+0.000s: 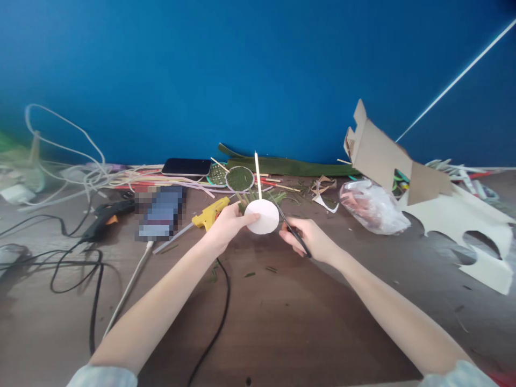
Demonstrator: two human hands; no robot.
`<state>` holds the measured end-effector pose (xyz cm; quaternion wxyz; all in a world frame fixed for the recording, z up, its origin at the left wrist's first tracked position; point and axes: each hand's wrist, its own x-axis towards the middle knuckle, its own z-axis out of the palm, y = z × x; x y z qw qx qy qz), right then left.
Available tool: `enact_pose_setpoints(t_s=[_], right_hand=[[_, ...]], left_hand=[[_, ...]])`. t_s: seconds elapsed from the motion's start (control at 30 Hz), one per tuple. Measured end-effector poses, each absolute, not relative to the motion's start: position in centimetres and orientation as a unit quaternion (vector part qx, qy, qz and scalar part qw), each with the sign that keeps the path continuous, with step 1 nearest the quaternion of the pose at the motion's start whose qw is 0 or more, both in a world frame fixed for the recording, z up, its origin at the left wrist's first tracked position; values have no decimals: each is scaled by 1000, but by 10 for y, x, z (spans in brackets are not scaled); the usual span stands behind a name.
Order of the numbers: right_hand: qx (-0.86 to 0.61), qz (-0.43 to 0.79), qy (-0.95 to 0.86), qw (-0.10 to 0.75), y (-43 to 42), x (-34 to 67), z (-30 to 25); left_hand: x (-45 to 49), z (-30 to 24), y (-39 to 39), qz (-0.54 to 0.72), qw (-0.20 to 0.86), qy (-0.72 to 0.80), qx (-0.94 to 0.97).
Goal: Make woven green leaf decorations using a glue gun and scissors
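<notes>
Between my left thumb and fingers, my left hand point(229, 221) grips a round white disc point(264, 219), its flat face toward me. Green leaf strips point(246, 198) stick out past the disc's far edge. A thin white stick point(258, 177) rises upright behind the disc; whether it is joined on is hidden. My right hand point(308, 236) is closed around dark-handled scissors point(298, 239), whose blades reach up beside the disc's right edge, near the leaf strips. How far the blades are apart is too small to tell.
A yellow glue gun point(211, 213) lies left of my hands, near a phone on a cable point(161, 212). Behind are another phone point(186, 166), round green pieces point(239, 179) and long leaves point(290, 166). Rightward are a plastic bag point(373, 207), a cardboard box point(381, 145) and cut white board point(447, 215).
</notes>
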<state>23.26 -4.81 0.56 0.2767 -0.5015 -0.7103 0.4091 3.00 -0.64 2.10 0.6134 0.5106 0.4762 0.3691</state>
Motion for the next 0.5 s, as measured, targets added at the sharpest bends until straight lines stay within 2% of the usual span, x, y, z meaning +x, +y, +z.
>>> enact_pose_setpoints(t_s=[0.5], right_hand=[[-508, 434, -692, 272, -49, 232, 8]], left_hand=[[30, 23, -7, 366, 614, 473, 515]])
